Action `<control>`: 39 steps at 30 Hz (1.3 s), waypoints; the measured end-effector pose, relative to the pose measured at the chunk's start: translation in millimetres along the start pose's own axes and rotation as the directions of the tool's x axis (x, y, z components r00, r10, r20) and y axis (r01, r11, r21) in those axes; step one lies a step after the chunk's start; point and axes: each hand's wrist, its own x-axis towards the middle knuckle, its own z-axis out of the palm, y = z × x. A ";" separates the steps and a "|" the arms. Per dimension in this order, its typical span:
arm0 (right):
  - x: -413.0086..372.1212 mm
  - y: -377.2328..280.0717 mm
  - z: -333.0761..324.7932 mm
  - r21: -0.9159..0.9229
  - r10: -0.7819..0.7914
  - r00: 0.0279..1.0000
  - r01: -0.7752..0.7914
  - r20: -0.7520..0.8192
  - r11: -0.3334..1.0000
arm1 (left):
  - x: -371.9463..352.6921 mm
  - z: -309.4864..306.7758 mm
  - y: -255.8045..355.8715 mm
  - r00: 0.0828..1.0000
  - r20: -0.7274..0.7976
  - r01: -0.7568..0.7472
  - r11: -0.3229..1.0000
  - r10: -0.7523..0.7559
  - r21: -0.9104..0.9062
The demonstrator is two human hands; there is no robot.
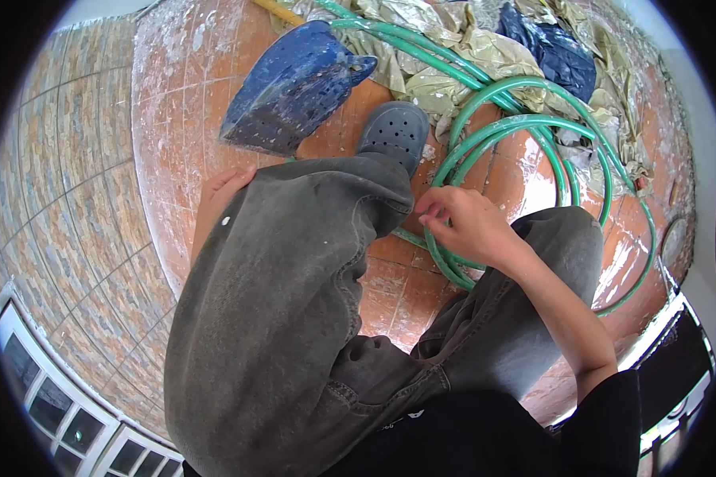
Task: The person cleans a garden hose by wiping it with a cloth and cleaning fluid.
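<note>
My left hand [223,191] lies against the outer side of my raised knee, on the grey trouser leg [270,262]. Its fingers look stretched out, though the leg hides part of the hand. Between my knees is my right hand [461,221], its fingers curled in and the thumb close to the forefinger. Those fingertips are right beside the trouser fabric, above the coiled green hose [445,171]. Whether anything small is pinched there I cannot make out. One foot in a grey clog [394,133] stands on the floor past the knee.
A paint-spattered blue dustpan [286,91] with a yellow handle [278,11] lies ahead on the orange tiled floor [187,95]. Crumpled beige sheeting [429,48] and a dark blue plastic bag [549,52] spread behind the hose. Stone-patterned tiles [79,151] cover the left side.
</note>
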 end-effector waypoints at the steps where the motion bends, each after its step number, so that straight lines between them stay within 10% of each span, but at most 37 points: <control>1: 2.7 -6.3 1.4 0.101 -0.057 0.998 0.057 -0.004 0.993 | -3.0 1.8 1.5 1.000 0.029 0.009 0.999 -0.008 -0.045; 6: 29.3 -74.7 -8.4 0.424 -0.192 0.981 0.188 -0.035 0.886 | -9.2 15.1 15.7 0.989 0.133 0.082 0.984 -0.061 -0.157; 8: 39.8 -94.1 -1.0 0.277 -0.556 0.746 0.658 -0.368 0.700 | -8.0 11.8 12.6 0.981 0.182 0.102 0.972 -0.063 -0.211; 11: 48.4 -103.2 11.6 0.177 -0.718 0.647 0.761 -0.256 0.624 | -0.7 14.5 12.4 0.978 0.209 0.057 0.978 -0.014 -0.200; 21: 49.2 -100.2 16.2 0.475 -0.411 0.899 0.431 -0.152 0.767 | 24.4 27.6 2.1 0.933 0.340 -0.065 0.984 0.119 -0.167; 27: 79.9 -93.5 8.4 0.311 -0.707 0.688 0.716 -0.162 0.625 | 21.3 38.0 -9.2 0.876 0.445 -0.136 0.981 0.185 -0.140; 30: 82.0 -93.7 4.0 0.367 -0.712 0.671 0.728 -0.207 0.579 | -13.8 35.4 29.1 0.883 0.324 -0.350 0.936 0.339 -0.025; 32: 78.4 -93.2 -1.6 0.323 -0.708 0.676 0.730 -0.205 0.603 | -22.1 19.3 51.0 0.984 0.173 -0.053 0.996 0.039 0.078; 39: 65.7 -88.5 -15.6 0.284 -0.675 0.701 0.712 -0.230 0.643 | -68.1 17.6 82.9 0.891 0.397 -0.319 0.925 0.218 0.207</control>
